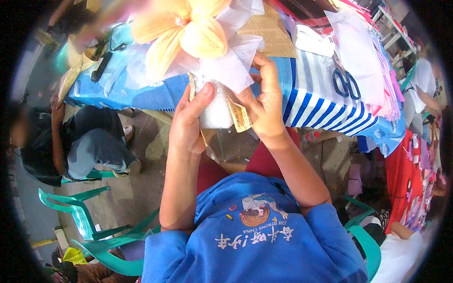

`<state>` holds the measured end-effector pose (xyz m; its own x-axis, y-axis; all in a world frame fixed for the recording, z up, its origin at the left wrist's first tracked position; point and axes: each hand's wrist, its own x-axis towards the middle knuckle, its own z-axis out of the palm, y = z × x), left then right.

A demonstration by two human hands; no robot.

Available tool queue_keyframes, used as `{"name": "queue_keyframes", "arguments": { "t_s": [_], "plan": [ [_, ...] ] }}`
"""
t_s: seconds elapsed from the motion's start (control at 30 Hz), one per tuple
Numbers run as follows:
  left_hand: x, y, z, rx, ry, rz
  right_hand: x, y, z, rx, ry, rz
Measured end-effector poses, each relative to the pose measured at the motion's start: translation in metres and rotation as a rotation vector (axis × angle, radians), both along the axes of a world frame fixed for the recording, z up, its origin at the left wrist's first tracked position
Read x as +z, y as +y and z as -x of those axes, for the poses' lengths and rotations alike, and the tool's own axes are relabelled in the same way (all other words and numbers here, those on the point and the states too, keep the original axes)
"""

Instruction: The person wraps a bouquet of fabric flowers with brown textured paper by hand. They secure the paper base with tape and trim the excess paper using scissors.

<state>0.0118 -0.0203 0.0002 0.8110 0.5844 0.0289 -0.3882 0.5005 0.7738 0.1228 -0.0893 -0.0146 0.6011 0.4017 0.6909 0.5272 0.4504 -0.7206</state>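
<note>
In front of me is a flower piece with a large pale orange artificial flower [203, 37] at its top. White gauzy wrapping [243, 59] spreads below the petals, and a white foam-like block [217, 113] forms the base. My left hand [188, 113] grips the block's left side, its thumb across the front. A tan printed strip [240, 118] stands along the block's right side, its lower end sticking out. My right hand [264, 99] pinches that strip near its top. Part of a tan strip also shows behind my left thumb.
A table under a blue cloth [165, 96] lies ahead. On its right are dark-handled scissors [346, 84], a white object [313, 41] and pale sheets [354, 52]. A seated person [94, 141] is at left. Green plastic chairs [75, 212] stand on both sides.
</note>
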Motion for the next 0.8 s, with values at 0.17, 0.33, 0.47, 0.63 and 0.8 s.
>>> {"name": "queue_keyframes", "arguments": {
  "t_s": [0.17,0.33,0.47,0.63,0.8],
  "plan": [
    [0.008,-0.003,-0.008,0.013,0.026,0.02,0.009,-0.008,-0.004,0.055,0.077,0.092],
    [0.018,-0.006,-0.009,0.046,0.077,-0.005,0.009,-0.01,-0.004,0.182,0.268,0.111],
    [0.018,-0.008,-0.012,0.068,0.076,-0.023,0.005,-0.009,0.0,0.223,0.37,0.159],
    [0.019,-0.01,-0.015,0.09,0.043,-0.047,-0.004,-0.004,0.001,0.076,0.13,0.161],
    [0.017,-0.011,-0.02,0.108,0.018,-0.032,-0.003,-0.003,0.004,-0.036,-0.182,0.155]
  ]
}}
